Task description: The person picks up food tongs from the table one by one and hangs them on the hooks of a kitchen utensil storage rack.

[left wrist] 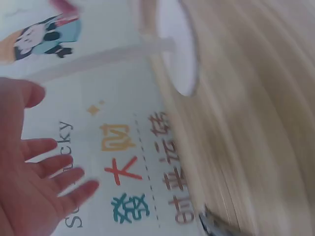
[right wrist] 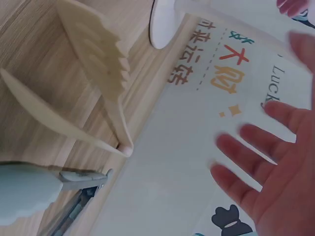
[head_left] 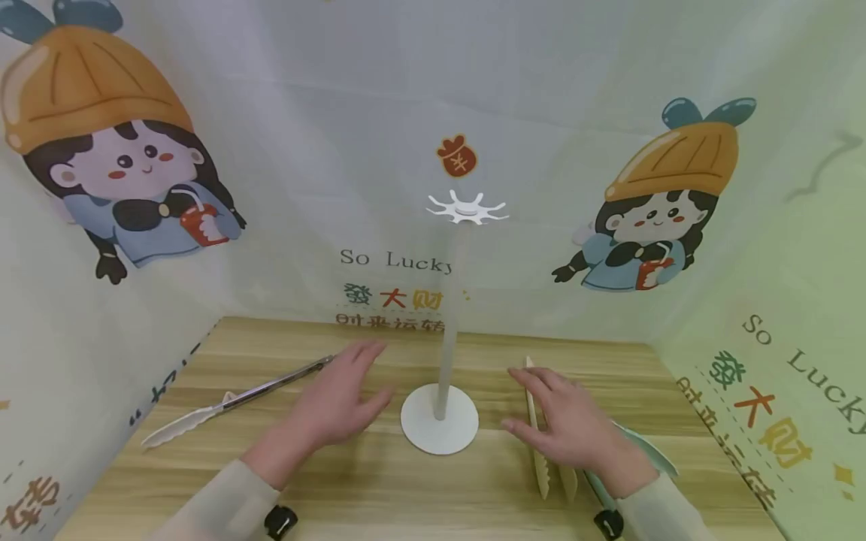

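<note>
- On the rectangular wood-grain table (head_left: 365, 488), we see a slender white round-based stand (head_left: 449, 330) at centre.
- Left of it, we find long silver metal tongs (head_left: 260, 389).
- Right, beige serrated tongs (head_left: 541, 469); farther right, pale-green scalloped tongs (head_left: 646, 447).
- Behind the table, we have pale printed cloth (head_left: 528, 150).

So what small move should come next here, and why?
I'd probably lower the right hand and close it round the beige tongs. That hand looks empty, its fingers uncurled, and in the head view it overlaps the tongs, which rest on the table. The white stand carries nothing on its pronged top.
</note>
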`<state>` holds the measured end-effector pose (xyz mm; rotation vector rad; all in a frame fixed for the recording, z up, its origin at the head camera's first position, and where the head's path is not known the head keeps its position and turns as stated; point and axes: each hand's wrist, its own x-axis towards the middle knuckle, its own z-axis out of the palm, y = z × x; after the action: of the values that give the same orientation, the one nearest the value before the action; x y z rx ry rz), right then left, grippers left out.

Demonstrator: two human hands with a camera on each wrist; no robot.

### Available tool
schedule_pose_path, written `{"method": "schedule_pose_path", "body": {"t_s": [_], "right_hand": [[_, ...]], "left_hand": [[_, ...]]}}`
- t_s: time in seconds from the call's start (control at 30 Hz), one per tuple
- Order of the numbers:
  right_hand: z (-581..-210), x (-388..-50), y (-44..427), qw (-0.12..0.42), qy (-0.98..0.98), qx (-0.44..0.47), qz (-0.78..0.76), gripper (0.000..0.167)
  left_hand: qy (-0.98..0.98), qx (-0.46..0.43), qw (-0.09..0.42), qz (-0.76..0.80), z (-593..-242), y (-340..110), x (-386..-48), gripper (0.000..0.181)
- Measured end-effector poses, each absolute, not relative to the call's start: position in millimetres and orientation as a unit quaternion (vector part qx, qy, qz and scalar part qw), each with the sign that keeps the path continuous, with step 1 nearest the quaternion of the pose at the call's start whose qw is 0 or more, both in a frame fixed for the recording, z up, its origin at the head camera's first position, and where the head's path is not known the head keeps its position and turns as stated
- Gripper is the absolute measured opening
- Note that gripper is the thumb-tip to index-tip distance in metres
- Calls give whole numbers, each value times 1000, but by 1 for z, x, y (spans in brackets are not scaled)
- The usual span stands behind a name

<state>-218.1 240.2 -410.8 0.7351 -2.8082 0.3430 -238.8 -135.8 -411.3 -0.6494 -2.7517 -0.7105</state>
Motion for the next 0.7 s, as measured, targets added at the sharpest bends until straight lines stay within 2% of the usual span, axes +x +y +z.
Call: {"method": "schedule_pose_path", "body": {"t_s": [0.13,0.23,0.47,0.7], "right_hand": [[-408,-217,244,119,-955,242,126,42],[-407,-216,251,108,-959,220,142,32],[-407,-219,272,90,-962,192,170,29],[-409,-218,289,85,-966,162,181,31]], "left_hand": [[-907,-210,102,-351,-397,-116,-251,64],[-877,-214,87,-421,-385,-98,-260,66],[-844,-220,98,-478,-358,-61,-278,69],[-822,-224,95,-515,-341,-41,-286,62]]}}
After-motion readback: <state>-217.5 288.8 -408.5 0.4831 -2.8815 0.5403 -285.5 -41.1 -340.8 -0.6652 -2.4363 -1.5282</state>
